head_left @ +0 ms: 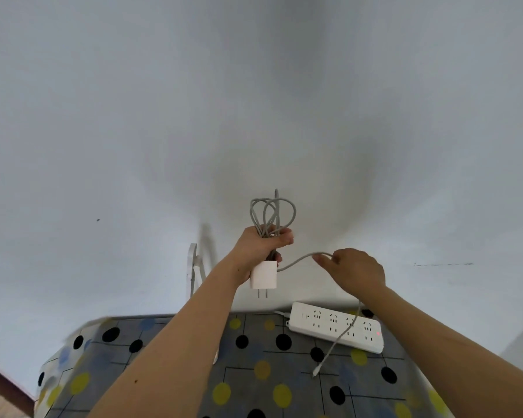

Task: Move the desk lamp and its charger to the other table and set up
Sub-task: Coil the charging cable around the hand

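1. Your left hand (261, 242) is raised in front of the white wall (254, 86), fingers curled tight round a bundle of grey cable (272, 211). The loops stand up out of the top of your fist.
2. The white charger (264, 275) hangs just below that fist, touching the heel of your palm. Its two prongs (262, 293) point down toward the table (254, 372).
3. One strand of the cable leaves the charger and arcs right to your right hand (357, 273). There your thumb and fingertips pinch it, and the other fingers are folded in.
4. From your right hand the cable drops across the white power strip (335, 327). Its connector (315, 372) rests on the table's cloth, near the strip's front edge.
5. The power strip lies at the table's far right, by the wall. A red indicator light (378, 332) glows at its right end, and faint marks at its left end are too small to read.
6. The charger's visible face is plain white.
7. The white desk lamp (194, 267) stands at the table's far edge, partly hidden behind your left forearm.
8. The tablecloth is grey with black, yellow and blue dots.
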Tool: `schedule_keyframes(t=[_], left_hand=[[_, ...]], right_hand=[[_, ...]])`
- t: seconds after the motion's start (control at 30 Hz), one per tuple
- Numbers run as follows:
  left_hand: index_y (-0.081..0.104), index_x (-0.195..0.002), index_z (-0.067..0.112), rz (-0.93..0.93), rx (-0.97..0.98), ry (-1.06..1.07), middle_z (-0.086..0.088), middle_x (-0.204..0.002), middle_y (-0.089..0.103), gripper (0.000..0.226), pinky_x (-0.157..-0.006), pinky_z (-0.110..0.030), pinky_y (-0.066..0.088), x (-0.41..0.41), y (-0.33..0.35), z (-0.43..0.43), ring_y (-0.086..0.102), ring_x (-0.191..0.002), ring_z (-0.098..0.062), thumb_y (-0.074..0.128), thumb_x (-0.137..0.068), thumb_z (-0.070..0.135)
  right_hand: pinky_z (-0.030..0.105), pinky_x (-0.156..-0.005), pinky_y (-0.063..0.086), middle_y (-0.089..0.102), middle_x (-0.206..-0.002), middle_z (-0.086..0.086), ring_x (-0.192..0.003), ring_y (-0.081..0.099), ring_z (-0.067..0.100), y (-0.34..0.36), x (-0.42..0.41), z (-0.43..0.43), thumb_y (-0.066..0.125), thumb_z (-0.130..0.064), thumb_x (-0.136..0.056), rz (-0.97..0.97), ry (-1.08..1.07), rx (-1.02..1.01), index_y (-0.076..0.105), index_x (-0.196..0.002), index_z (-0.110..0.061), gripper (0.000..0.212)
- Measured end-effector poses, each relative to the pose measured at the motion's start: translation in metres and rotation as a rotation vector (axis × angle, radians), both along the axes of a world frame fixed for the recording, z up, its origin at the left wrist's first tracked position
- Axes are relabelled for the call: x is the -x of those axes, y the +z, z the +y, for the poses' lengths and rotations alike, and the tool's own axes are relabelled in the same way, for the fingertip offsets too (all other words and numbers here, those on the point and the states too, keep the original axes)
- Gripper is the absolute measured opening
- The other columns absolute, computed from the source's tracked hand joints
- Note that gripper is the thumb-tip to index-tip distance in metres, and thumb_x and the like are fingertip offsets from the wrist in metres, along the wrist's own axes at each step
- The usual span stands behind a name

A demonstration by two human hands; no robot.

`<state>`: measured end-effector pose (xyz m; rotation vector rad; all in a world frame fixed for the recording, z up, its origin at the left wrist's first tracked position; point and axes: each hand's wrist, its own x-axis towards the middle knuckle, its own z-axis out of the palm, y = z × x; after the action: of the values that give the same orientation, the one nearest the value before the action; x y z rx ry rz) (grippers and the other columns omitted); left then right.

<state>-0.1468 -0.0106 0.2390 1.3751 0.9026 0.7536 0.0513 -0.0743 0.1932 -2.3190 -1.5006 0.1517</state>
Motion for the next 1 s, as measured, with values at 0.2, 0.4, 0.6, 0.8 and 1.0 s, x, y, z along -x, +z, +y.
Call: schedule_keyframes(t=[0.2,0.4,0.6,0.8,1.0], left_hand=[[0.068,-0.109,0.014,0.121,-0.064,-0.049,-0.012,-0.100,0.071,0.032,-0.057,-0.026,0.052,-0.009,-0.009,0.001,0.061,-0.053,-0.012,0.076,-0.080,0.024],[0.066,-0.111,0.011,0.163,-0.106,-0.128,0.002,-0.074,0.064,0.043,-0.059,-0.020,0.052,-0.016,-0.017,0.000,0.060,-0.055,-0.011,0.081,-0.074,0.026],[0.069,-0.095,0.013,0.144,-0.079,-0.142,0.005,-0.067,0.067,0.036,-0.056,-0.018,0.050,-0.022,-0.020,-0.002,0.057,-0.052,-0.008,0.086,-0.066,0.025],[0.070,-0.090,0.012,0.147,-0.101,-0.133,0.000,-0.085,0.077,0.011,-0.063,-0.022,0.049,-0.021,-0.019,-0.002,0.053,-0.060,-0.007,0.068,-0.084,0.021],[0.070,-0.088,0.016,0.104,-0.055,-0.079,0.005,-0.088,0.069,0.018,-0.072,-0.030,0.048,-0.012,-0.017,0.002,0.058,-0.075,-0.012,0.062,-0.091,0.032]], right_hand=[[0.029,-0.059,0.044,0.062,-0.060,-0.002,-0.063,0.061,0.020,0.029,0.006,0.008,0.054,-0.050,-0.090,0.334,0.066,-0.182,0.071,-0.072,-0.021,0.038],[0.022,-0.039,0.032,0.058,-0.058,0.004,-0.043,0.042,0.011,0.058,0.018,0.012,0.066,-0.014,-0.085,0.892,0.055,-0.311,0.068,-0.080,-0.012,0.006],[0.022,-0.037,0.033,0.053,-0.060,0.007,-0.038,0.040,0.010,0.078,0.032,0.017,0.062,0.001,-0.084,1.178,0.033,-0.345,0.063,-0.080,-0.003,0.006],[0.020,-0.038,0.036,0.054,-0.065,0.006,-0.042,0.041,0.010,0.080,0.035,0.021,0.067,-0.005,-0.084,1.243,0.024,-0.346,0.064,-0.082,-0.004,0.004],[0.021,-0.044,0.034,0.067,-0.085,0.004,-0.048,0.041,0.010,0.063,0.022,0.018,0.067,-0.036,-0.086,1.144,0.021,-0.275,0.073,-0.089,-0.014,0.023]])
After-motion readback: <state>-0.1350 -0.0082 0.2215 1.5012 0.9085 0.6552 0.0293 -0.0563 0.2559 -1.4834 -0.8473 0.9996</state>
